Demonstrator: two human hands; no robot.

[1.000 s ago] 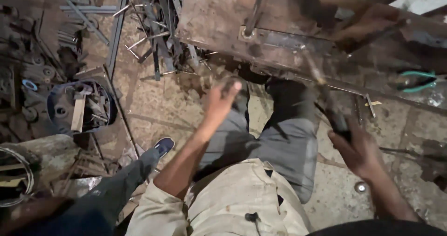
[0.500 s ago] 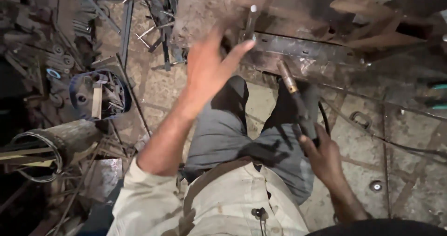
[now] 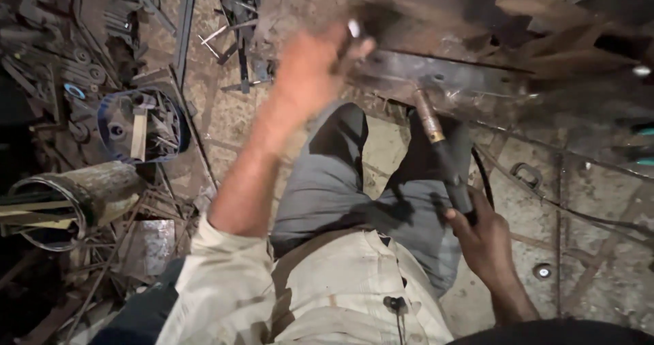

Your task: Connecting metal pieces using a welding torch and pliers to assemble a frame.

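Rusty scrap metal [image 3: 82, 59] is piled in the upper left of the frame, and beside it a blue tub [image 3: 139, 123] filled with tools is seen. Below the tub, at the left edge, a dented metal cylinder [image 3: 92, 192] is laid on its side. Towards the upper middle, the left hand [image 3: 313, 69] is raised to the near edge of a worn steel workpiece [image 3: 436, 79]; its fingers are curled around something small and pale at that edge, though what is gripped cannot be told through the blur. Grey trousers and a pale shirt are seen in the lower middle. Right of centre, a welding electrode holder [image 3: 443, 151] is gripped firmly by the right hand [image 3: 484, 239], with its brass tip pointed up at the underside of the workpiece. A dark cable [image 3: 538, 202] is trailed across the stained floor at the right.
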